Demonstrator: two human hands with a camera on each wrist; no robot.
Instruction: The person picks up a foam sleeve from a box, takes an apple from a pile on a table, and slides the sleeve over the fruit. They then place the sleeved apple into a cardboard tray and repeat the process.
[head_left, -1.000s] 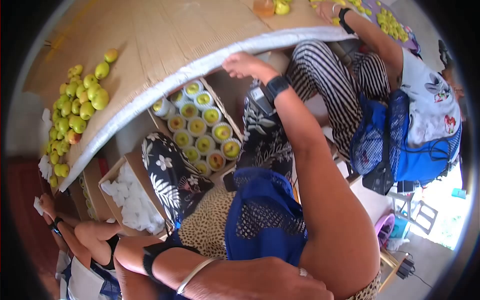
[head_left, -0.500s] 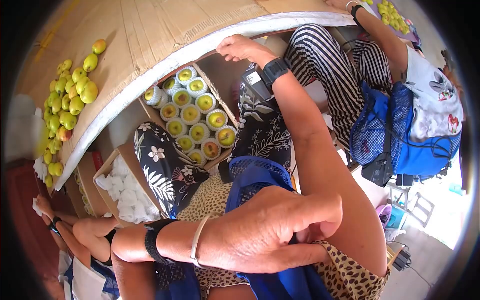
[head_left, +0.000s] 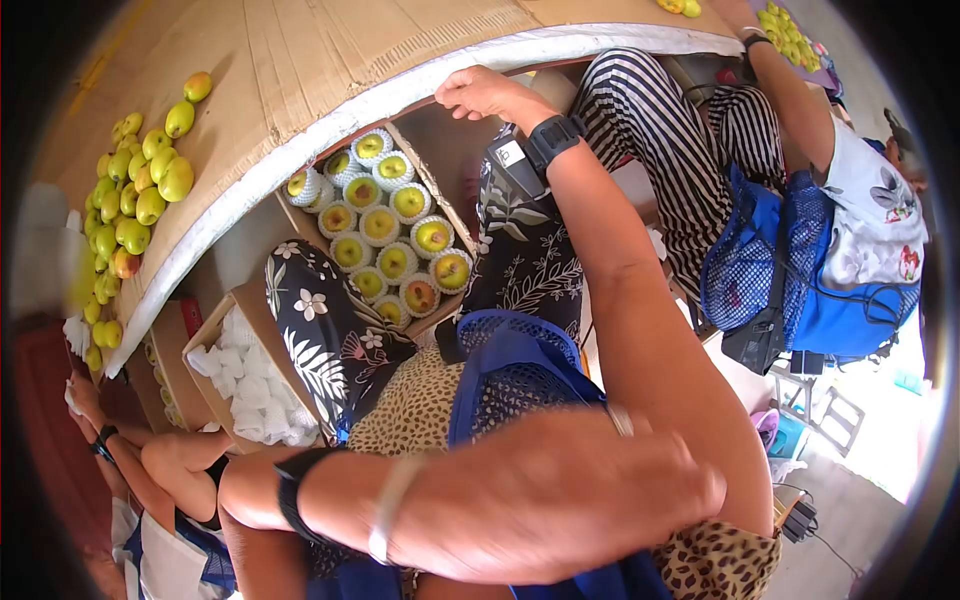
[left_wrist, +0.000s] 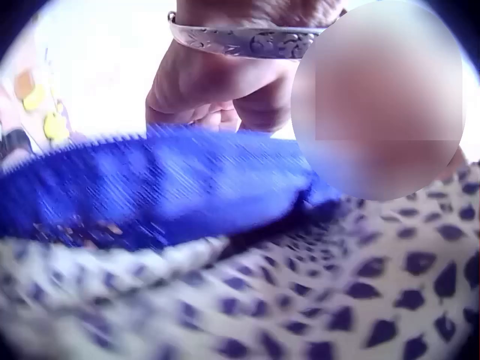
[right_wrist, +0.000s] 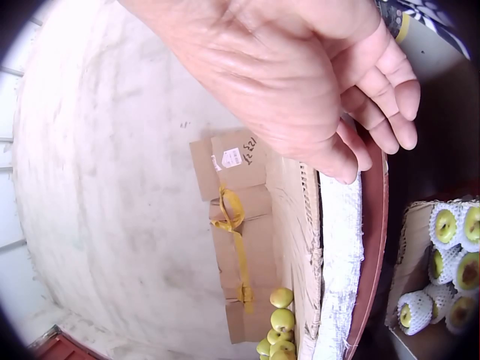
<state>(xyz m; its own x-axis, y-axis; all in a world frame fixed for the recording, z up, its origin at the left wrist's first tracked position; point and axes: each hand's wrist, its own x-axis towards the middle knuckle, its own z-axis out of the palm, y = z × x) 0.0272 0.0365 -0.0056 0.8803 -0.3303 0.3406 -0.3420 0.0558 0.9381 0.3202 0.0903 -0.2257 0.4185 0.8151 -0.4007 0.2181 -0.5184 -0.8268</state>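
My left hand, with a silver bracelet on its wrist, crosses low in front of my body, motion-blurred in the head view. Its fingers bend loosely, and nothing shows in them. In the left wrist view the blue mesh apron partly hides this hand. My right arm is stretched forward. At the table's white padded edge is my right hand, its fingers loosely curled and bare of any object. Below it sits a box of green apples in white foam nets.
Loose green apples lie on the cardboard-covered table at the left. A box of white foam nets stands left of my knees. One person in striped trousers sits close on the right, and another person's arm shows lower left.
My left hand has risen from the bottom of the head view and shifted right. My right hand stays at the table edge. The right-hand neighbour's arm has shifted slightly right.
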